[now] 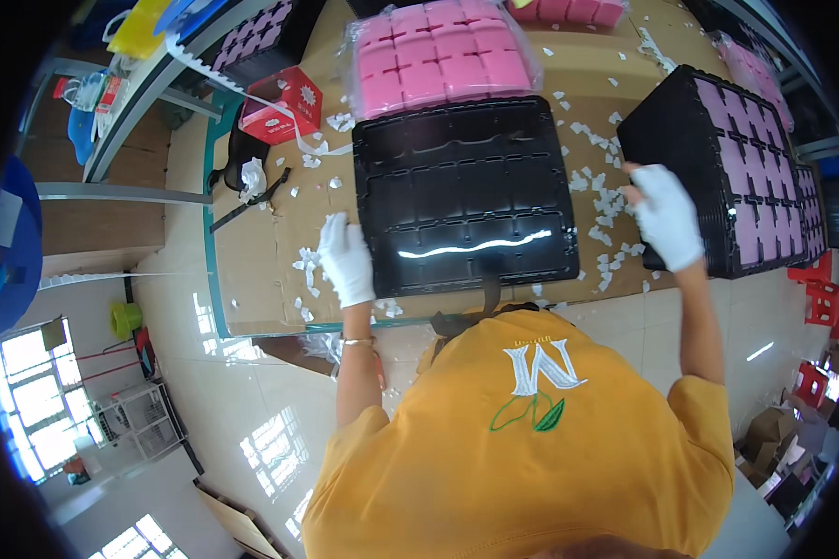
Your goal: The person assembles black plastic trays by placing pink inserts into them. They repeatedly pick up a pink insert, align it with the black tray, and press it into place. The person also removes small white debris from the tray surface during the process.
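Observation:
A black plastic tray [466, 196] with shallow compartments lies flat on the cardboard-covered table in front of me. My left hand [347, 263], in a white glove with bare fingertips, rests by the tray's left edge, its fingers stretched out and holding nothing I can see. Off to the right, my right hand [664, 216], gloved the same way, is apart from the tray with its fingers spread. It is nearest to a tall stack of black trays [671, 140], whose top one carries lilac foam pieces [746, 149].
Pink foam blocks [443, 51] in clear plastic stand behind the tray. A red box [294, 102] and a black strap [252, 200] lie at the left. White scraps [601, 200] litter the cardboard [261, 252]. A metal shelf frame [126, 191] borders the table's left side.

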`<state>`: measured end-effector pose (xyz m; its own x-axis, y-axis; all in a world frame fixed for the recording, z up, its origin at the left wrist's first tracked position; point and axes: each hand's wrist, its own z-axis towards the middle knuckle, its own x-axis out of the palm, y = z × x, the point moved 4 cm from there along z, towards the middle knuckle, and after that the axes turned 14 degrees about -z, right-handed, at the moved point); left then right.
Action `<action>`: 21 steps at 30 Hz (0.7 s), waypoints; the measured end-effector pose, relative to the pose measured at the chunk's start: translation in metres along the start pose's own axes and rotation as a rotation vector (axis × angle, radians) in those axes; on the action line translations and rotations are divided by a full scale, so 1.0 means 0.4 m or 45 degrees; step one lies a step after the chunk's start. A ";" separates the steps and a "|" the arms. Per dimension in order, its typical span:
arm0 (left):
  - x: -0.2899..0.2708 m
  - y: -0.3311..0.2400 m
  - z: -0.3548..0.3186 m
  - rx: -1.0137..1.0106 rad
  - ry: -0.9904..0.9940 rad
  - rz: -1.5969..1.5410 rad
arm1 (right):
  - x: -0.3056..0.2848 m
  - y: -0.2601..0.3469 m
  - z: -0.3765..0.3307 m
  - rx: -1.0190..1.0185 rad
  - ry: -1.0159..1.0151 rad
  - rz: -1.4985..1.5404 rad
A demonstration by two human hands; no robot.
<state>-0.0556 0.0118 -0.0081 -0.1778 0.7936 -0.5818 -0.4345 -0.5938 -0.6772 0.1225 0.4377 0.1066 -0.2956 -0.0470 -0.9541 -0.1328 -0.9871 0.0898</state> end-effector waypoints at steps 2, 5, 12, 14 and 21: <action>-0.058 0.109 -0.010 -0.347 -0.043 -0.201 | 0.164 0.036 -0.007 0.096 0.226 -0.017; -0.101 0.159 -0.019 -0.629 -0.072 -0.355 | 0.275 0.083 0.017 0.268 0.289 -0.150; 0.030 0.201 0.220 -0.276 0.104 -0.750 | 0.281 0.259 0.193 0.180 0.028 0.027; 0.075 0.160 0.326 -0.113 0.132 -0.699 | 0.277 0.321 0.241 0.228 0.007 0.203; 0.222 0.191 0.465 -0.534 0.313 -1.727 | 0.306 0.358 0.322 0.105 -0.013 -0.044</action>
<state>-0.2689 0.0615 -0.0276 0.3270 0.7503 0.5745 0.1524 0.5581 -0.8156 -0.0546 0.3102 0.0395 -0.2988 -0.0109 -0.9543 -0.2205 -0.9721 0.0802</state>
